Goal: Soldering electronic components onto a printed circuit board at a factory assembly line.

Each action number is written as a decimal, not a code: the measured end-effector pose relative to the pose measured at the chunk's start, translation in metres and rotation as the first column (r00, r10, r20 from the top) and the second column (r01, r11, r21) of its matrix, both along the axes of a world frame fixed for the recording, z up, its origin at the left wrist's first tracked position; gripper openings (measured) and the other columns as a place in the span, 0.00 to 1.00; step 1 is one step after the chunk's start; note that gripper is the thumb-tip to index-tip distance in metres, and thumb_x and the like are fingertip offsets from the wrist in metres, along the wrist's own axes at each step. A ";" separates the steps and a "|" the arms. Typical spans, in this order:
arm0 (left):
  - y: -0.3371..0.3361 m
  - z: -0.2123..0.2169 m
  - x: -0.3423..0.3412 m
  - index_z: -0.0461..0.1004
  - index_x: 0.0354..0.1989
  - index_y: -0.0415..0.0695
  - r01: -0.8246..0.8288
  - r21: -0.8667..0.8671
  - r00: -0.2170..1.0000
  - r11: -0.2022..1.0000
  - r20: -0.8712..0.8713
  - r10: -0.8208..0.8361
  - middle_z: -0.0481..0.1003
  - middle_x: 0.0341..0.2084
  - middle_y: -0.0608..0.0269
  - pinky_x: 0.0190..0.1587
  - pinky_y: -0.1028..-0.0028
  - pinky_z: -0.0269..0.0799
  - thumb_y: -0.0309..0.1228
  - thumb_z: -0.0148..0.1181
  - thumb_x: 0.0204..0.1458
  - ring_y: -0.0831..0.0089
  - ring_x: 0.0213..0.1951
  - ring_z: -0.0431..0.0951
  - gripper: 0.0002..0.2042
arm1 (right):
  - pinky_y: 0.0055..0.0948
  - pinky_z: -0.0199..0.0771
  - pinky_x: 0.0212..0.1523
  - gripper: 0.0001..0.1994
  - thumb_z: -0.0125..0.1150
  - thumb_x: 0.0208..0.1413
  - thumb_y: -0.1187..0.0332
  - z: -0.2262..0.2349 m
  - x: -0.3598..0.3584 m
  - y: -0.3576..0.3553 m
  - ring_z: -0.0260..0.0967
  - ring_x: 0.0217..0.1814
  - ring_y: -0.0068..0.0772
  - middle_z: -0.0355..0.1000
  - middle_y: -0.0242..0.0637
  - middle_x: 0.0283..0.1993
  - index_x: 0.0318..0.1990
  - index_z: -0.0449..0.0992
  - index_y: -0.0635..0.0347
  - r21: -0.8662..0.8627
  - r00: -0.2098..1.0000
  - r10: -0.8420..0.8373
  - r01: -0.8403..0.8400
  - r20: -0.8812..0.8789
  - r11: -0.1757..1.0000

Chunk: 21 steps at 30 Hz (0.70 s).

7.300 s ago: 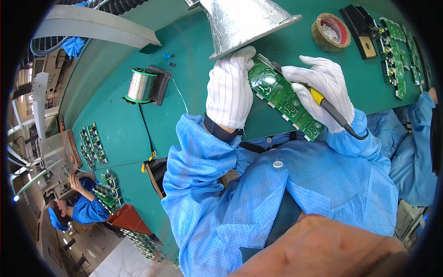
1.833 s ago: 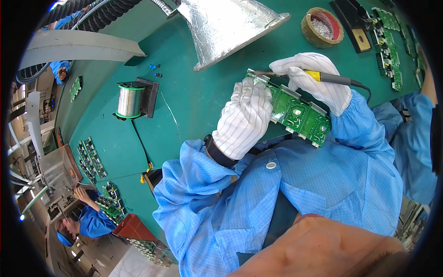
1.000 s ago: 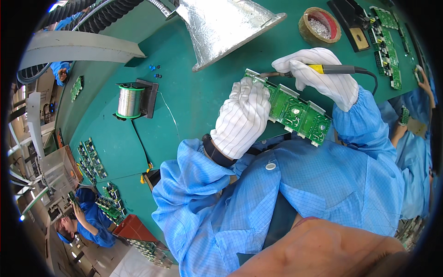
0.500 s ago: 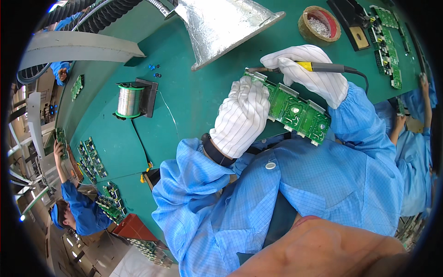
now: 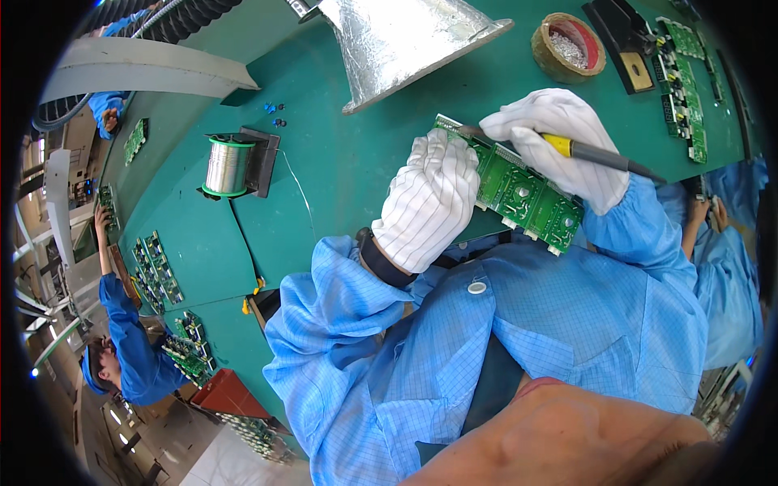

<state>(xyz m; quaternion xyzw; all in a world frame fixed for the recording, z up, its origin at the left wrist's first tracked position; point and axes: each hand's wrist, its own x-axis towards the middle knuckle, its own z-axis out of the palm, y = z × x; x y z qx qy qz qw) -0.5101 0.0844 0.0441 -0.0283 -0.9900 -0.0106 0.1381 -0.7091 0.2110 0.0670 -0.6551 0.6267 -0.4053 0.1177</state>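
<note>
Gloved in striped white, my left hand [image 5: 431,190] is closed on the left end of a long green circuit board [image 5: 527,198], held tilted above the table's near edge. My right hand [image 5: 563,138], in a white glove too, grips a soldering iron [image 5: 596,156] with a yellow and dark grey handle. The iron's tip points left and lies over the board's upper edge, close to my left fingers; whether it touches a joint cannot be made out. My left palm and fingers hide that end of the board.
Solder wire sits on a spool [image 5: 228,168] in a dark stand at left. A foil-covered hood [image 5: 405,49] hangs ahead. Beyond my right hand are a round tub [image 5: 570,47], an iron stand [image 5: 628,49] and more circuit boards [image 5: 681,89]. A co-worker [image 5: 134,348] works at far left.
The iron's handle has swung, its rear end now lower and farther right. My right hand has shifted slightly right and down; my left still holds the board. The view has moved a little.
</note>
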 end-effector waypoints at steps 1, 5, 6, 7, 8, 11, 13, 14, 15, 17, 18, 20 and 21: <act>0.000 -0.001 0.000 0.72 0.49 0.30 -0.003 0.006 1.000 1.000 -0.012 0.003 0.74 0.48 0.41 0.60 0.54 0.68 0.29 0.54 0.50 0.46 0.54 0.74 0.19 | 0.35 0.73 0.47 0.08 0.58 0.59 0.66 0.001 0.004 0.000 0.77 0.41 0.38 0.80 0.35 0.41 0.41 0.81 0.56 0.001 1.000 0.003 -0.003 0.000 1.000; 0.001 0.002 0.002 0.72 0.49 0.31 -0.021 -0.021 0.999 1.000 -0.026 0.021 0.74 0.47 0.41 0.59 0.54 0.69 0.30 0.54 0.49 0.46 0.53 0.74 0.19 | 0.35 0.70 0.54 0.10 0.60 0.57 0.68 0.000 0.013 0.001 0.75 0.40 0.34 0.80 0.33 0.40 0.45 0.80 0.54 -0.035 0.974 -0.032 0.025 -0.223 0.999; 0.001 0.003 0.001 0.72 0.48 0.30 -0.012 -0.028 1.000 1.000 -0.023 0.012 0.74 0.47 0.41 0.59 0.54 0.69 0.30 0.54 0.49 0.46 0.53 0.74 0.19 | 0.36 0.70 0.55 0.10 0.61 0.56 0.69 -0.001 0.013 0.002 0.74 0.37 0.33 0.79 0.32 0.40 0.45 0.80 0.54 -0.054 0.971 -0.006 -0.007 -0.239 0.999; 0.001 0.003 0.001 0.73 0.48 0.30 -0.004 -0.034 1.000 0.999 -0.020 0.003 0.74 0.47 0.41 0.59 0.54 0.69 0.30 0.55 0.49 0.47 0.53 0.74 0.19 | 0.36 0.70 0.56 0.11 0.61 0.56 0.69 -0.001 0.013 0.002 0.72 0.35 0.32 0.79 0.31 0.39 0.46 0.80 0.55 -0.072 0.967 0.020 -0.040 -0.256 0.997; 0.001 0.002 0.001 0.73 0.48 0.30 -0.006 -0.033 1.000 0.999 -0.020 0.006 0.74 0.47 0.41 0.59 0.54 0.69 0.30 0.55 0.49 0.47 0.53 0.74 0.19 | 0.37 0.70 0.57 0.12 0.62 0.54 0.70 -0.001 0.013 0.002 0.70 0.32 0.31 0.78 0.31 0.38 0.46 0.80 0.56 -0.092 0.965 0.036 -0.062 -0.261 0.994; 0.002 0.000 0.001 0.73 0.48 0.30 -0.016 -0.056 0.999 0.998 -0.033 0.014 0.74 0.47 0.41 0.59 0.53 0.69 0.29 0.55 0.49 0.46 0.53 0.74 0.19 | 0.38 0.70 0.57 0.12 0.61 0.54 0.71 -0.004 0.014 -0.001 0.70 0.32 0.31 0.79 0.31 0.38 0.47 0.80 0.57 -0.118 0.966 0.050 -0.082 -0.254 0.990; 0.001 -0.002 0.002 0.73 0.48 0.30 -0.005 -0.029 0.999 1.000 -0.045 0.003 0.74 0.47 0.40 0.59 0.53 0.70 0.29 0.55 0.48 0.46 0.53 0.75 0.20 | 0.38 0.70 0.57 0.12 0.61 0.54 0.71 -0.004 0.015 -0.002 0.70 0.32 0.31 0.79 0.31 0.38 0.47 0.80 0.57 -0.121 0.964 0.050 -0.084 -0.260 0.989; 0.000 -0.001 0.002 0.73 0.48 0.30 -0.007 -0.028 0.999 1.000 -0.045 0.006 0.74 0.47 0.40 0.59 0.53 0.70 0.29 0.55 0.48 0.46 0.53 0.75 0.20 | 0.39 0.70 0.57 0.12 0.61 0.54 0.71 -0.004 0.015 -0.003 0.70 0.32 0.32 0.79 0.31 0.39 0.47 0.80 0.57 -0.124 0.962 0.044 -0.079 -0.268 0.989; 0.000 0.001 0.002 0.72 0.49 0.32 -0.017 -0.065 0.999 0.998 -0.033 0.015 0.74 0.47 0.43 0.59 0.57 0.70 0.29 0.55 0.49 0.49 0.53 0.75 0.18 | 0.39 0.70 0.57 0.12 0.61 0.54 0.71 -0.005 0.015 -0.004 0.70 0.32 0.32 0.79 0.31 0.39 0.47 0.80 0.57 -0.123 0.962 0.046 -0.082 -0.268 0.989; 0.000 0.002 0.002 0.71 0.49 0.35 -0.027 -0.101 0.999 0.995 -0.021 0.025 0.74 0.47 0.45 0.59 0.61 0.71 0.28 0.55 0.51 0.53 0.53 0.76 0.17 | 0.39 0.70 0.57 0.12 0.61 0.54 0.71 -0.006 0.014 -0.005 0.71 0.33 0.32 0.79 0.31 0.40 0.47 0.80 0.57 -0.124 0.960 0.045 -0.081 -0.276 0.989; 0.001 0.003 0.002 0.71 0.49 0.35 -0.027 -0.105 0.999 0.994 -0.021 0.025 0.74 0.47 0.45 0.59 0.61 0.71 0.28 0.55 0.50 0.53 0.53 0.76 0.17 | 0.39 0.70 0.57 0.12 0.61 0.54 0.71 -0.005 0.015 -0.005 0.71 0.33 0.32 0.79 0.31 0.40 0.47 0.80 0.57 -0.122 0.960 0.045 -0.082 -0.276 0.989; 0.000 0.001 0.001 0.71 0.49 0.35 -0.028 -0.109 0.999 0.994 -0.021 0.026 0.74 0.47 0.45 0.59 0.61 0.72 0.28 0.55 0.50 0.53 0.53 0.76 0.17 | 0.39 0.70 0.57 0.13 0.62 0.54 0.71 -0.004 0.015 -0.005 0.71 0.34 0.32 0.79 0.31 0.41 0.47 0.80 0.57 -0.115 0.957 0.046 -0.082 -0.286 0.990; 0.000 -0.001 0.001 0.72 0.49 0.32 -0.012 -0.079 1.000 0.997 -0.020 0.010 0.74 0.46 0.42 0.58 0.57 0.71 0.28 0.55 0.49 0.49 0.52 0.76 0.19 | 0.39 0.70 0.57 0.13 0.62 0.54 0.71 -0.005 0.015 -0.006 0.71 0.34 0.32 0.79 0.31 0.41 0.47 0.80 0.57 -0.114 0.957 0.047 -0.083 -0.286 0.990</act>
